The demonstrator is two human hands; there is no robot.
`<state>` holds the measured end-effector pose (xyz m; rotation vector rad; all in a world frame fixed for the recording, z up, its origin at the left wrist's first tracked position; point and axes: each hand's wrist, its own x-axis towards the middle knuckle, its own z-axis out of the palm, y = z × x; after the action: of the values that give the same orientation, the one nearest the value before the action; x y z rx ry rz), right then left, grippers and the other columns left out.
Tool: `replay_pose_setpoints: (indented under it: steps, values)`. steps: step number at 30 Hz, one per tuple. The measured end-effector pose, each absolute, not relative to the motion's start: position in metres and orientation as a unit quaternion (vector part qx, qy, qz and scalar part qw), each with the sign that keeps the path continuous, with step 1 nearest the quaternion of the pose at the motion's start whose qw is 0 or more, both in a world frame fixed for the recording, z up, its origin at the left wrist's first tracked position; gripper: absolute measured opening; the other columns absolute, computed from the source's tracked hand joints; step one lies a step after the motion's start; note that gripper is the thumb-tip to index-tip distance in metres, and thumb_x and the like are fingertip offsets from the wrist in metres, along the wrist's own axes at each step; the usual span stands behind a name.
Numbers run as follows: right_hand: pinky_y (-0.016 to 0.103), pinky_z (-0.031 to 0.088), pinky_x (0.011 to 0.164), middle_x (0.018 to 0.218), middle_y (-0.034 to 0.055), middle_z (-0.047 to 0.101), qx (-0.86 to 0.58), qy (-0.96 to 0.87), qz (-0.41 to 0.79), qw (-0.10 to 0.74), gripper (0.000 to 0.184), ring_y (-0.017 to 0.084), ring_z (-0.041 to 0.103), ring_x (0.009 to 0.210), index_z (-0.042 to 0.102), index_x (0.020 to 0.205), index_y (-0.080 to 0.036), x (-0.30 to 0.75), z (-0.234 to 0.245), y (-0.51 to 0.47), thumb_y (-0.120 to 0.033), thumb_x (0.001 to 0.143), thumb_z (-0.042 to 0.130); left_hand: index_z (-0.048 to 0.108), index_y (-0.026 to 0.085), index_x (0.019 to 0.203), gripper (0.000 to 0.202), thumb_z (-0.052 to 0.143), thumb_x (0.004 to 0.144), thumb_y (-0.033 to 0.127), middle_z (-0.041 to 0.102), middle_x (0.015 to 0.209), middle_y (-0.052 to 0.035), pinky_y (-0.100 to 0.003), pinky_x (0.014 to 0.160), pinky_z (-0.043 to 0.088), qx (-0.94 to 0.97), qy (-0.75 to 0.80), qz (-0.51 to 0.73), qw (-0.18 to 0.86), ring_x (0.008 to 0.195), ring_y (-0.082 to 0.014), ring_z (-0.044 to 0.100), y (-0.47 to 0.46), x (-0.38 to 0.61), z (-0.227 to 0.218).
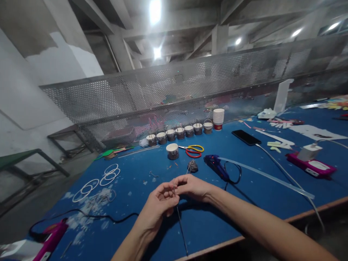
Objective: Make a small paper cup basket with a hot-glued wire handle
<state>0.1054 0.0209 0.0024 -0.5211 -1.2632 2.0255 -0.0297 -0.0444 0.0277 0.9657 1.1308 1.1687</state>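
Note:
My left hand [160, 201] and my right hand [191, 187] meet over the near middle of the blue table, fingertips pinched together. Between them runs a thin dark cord [181, 228], its loose end hanging down toward the table's front edge. From beyond my right hand the cord leads to a small ball of grey yarn [193, 166]. What the fingertips do with the cord is partly hidden. A little farther off stands a small cup with a dark wrapped side [172, 151]. Beside it lie scissors with red and yellow handles [194, 150].
Several small wrapped cups [179, 133] line the back, beside a stack of white cups [218, 117]. A blue glue gun [216, 166] with a long glue stick and a phone [246, 137] lie right. White rings [86, 190] and a magenta power strip [53, 239] are left; another power strip [311, 166] is right.

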Motion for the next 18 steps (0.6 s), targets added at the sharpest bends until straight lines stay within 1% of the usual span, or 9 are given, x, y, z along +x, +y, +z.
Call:
replay_pose_setpoints:
  steps: [2,4,7,9,11,14,18]
  values:
    - [0.026,0.040,0.071,0.070,-0.0001,0.064,-0.196,-0.504,0.774,0.330,0.023,0.010,0.057,0.067,0.064,0.064,-0.013,0.111,0.006,0.021,-0.024,0.050,0.079,0.063,0.016,0.076,0.035,0.082,0.047,0.024,0.055,0.056,0.0040,-0.016,0.040,0.031,0.408,0.485,0.490,0.598,0.042,-0.0040,0.039,-0.045,-0.030,0.026]
    - [0.026,0.040,0.073,0.074,0.0014,0.065,-0.197,-0.522,0.762,0.329,0.019,0.011,0.058,0.070,0.063,0.061,-0.013,0.116,0.011,0.023,-0.022,0.052,0.077,0.064,0.015,0.073,0.033,0.082,0.046,0.024,0.056,0.056,0.0028,-0.018,0.045,0.038,0.397,0.493,0.488,0.601,0.047,-0.0065,0.045,-0.044,-0.029,0.025]
    - [0.027,0.041,0.072,0.076,0.0018,0.066,-0.208,-0.524,0.753,0.338,0.013,0.011,0.059,0.070,0.061,0.059,-0.013,0.122,0.015,0.029,-0.019,0.054,0.072,0.064,0.015,0.068,0.031,0.083,0.044,0.024,0.063,0.064,-0.0011,-0.025,0.060,0.047,0.376,0.510,0.491,0.598,0.058,-0.0112,0.056,-0.039,-0.030,0.023]
    - [0.026,0.041,0.068,0.076,0.0018,0.067,-0.217,-0.513,0.755,0.347,0.011,0.011,0.060,0.068,0.060,0.058,-0.014,0.125,0.015,0.033,-0.017,0.055,0.070,0.065,0.015,0.067,0.031,0.083,0.043,0.023,0.066,0.069,-0.0029,-0.027,0.067,0.047,0.374,0.516,0.489,0.596,0.061,-0.0121,0.059,-0.034,-0.032,0.022]
    - [0.025,0.041,0.065,0.077,0.0023,0.068,-0.221,-0.498,0.758,0.358,0.010,0.011,0.060,0.066,0.059,0.058,-0.014,0.126,0.014,0.036,-0.016,0.056,0.068,0.066,0.014,0.068,0.031,0.083,0.044,0.022,0.067,0.069,-0.0031,-0.025,0.065,0.046,0.381,0.525,0.487,0.585,0.061,-0.0118,0.059,-0.028,-0.034,0.021]
    - [0.024,0.041,0.065,0.074,0.0029,0.068,-0.209,-0.471,0.767,0.382,0.010,0.012,0.062,0.067,0.057,0.057,-0.014,0.124,0.010,0.039,-0.015,0.056,0.067,0.067,0.014,0.069,0.027,0.082,0.047,0.022,0.066,0.068,-0.0021,-0.023,0.060,0.044,0.384,0.532,0.498,0.567,0.062,-0.0119,0.059,-0.020,-0.035,0.022]
    - [0.025,0.041,0.067,0.066,0.0013,0.067,-0.198,-0.435,0.760,0.440,0.011,0.013,0.061,0.068,0.057,0.057,-0.015,0.118,0.004,0.041,-0.014,0.054,0.067,0.067,0.015,0.066,0.023,0.081,0.049,0.022,0.067,0.073,-0.0027,-0.027,0.070,0.047,0.368,0.525,0.517,0.567,0.068,-0.0131,0.061,-0.013,-0.030,0.028]
